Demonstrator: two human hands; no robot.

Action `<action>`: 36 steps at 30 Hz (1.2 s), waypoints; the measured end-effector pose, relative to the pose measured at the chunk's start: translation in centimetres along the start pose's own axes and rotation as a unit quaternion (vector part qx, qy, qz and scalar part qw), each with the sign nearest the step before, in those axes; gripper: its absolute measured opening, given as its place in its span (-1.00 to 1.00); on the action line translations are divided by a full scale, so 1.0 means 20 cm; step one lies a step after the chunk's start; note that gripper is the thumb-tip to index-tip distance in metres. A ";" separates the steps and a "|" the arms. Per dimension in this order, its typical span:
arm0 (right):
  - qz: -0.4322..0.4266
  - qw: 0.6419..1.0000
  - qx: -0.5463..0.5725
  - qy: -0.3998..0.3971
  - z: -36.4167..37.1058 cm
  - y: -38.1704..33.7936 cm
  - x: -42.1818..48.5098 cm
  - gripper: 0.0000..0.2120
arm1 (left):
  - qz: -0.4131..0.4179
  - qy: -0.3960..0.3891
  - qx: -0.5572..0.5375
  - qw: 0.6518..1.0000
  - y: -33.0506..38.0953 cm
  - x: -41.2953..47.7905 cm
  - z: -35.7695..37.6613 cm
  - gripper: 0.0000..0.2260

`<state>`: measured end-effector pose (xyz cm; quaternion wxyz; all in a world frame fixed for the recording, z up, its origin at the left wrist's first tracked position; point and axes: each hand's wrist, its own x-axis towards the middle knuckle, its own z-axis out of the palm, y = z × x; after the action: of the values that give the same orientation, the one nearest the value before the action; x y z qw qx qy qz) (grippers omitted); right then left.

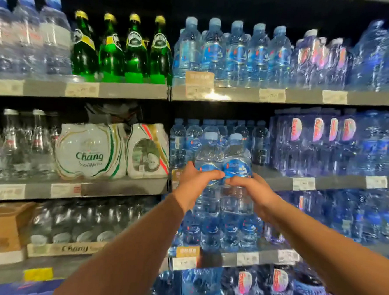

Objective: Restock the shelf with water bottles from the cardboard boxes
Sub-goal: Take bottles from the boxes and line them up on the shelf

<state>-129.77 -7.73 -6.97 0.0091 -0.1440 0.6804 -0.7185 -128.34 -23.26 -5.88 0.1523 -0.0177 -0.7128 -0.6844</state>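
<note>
Grey shelf [341, 183] (price-tagged); hands [193, 183] [254, 192] grip bottles [237, 154].

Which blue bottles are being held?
The two side by side before the middle shelf: left hand grips the left bottle, right hand the right bottle. Others stand on shelves.

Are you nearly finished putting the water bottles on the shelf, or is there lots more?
Partway, it seems. The top row of blue bottles looks full, and back bottles already stand on the middle shelf. Right now the left hand grips the left bottle and the right hand grips the right bottle. Left to do: set both down. The cardboard box hides whatever remains.
</note>
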 end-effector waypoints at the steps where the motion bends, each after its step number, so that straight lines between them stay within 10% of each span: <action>1: -0.003 1.000 -0.003 0.001 -0.05 -0.02 0.06 -0.52 | 0.005 -0.002 0.002 1.000 0.02 0.07 0.05 -0.48; 6: -0.025 1.000 0.008 0.014 -0.31 -0.11 0.38 -0.71 | 0.040 0.002 -0.016 0.999 0.10 0.35 0.31 -0.32; 14: -0.016 0.999 -0.028 0.033 -0.56 -0.07 0.82 -0.40 | 0.052 0.095 0.012 0.994 0.05 0.69 0.59 -0.69; 23: 0.020 0.993 -0.096 0.067 -0.56 0.10 1.15 0.06 | 0.033 0.156 0.130 0.979 -0.13 0.99 0.60 -0.14; 30: -0.018 0.984 -0.163 0.062 -0.53 0.15 1.19 -0.49 | 0.065 0.171 0.179 0.967 -0.20 1.01 0.64 -0.16; 36: 0.044 0.982 -0.157 0.098 -0.57 0.27 1.30 -0.28 | 0.018 0.166 0.313 0.935 -0.23 1.00 0.60 -0.11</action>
<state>-158.21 -2.40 -7.59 -0.0492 -0.0426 0.7882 -0.6120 -150.83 -15.40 -5.76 0.2787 0.1320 -0.8550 -0.4170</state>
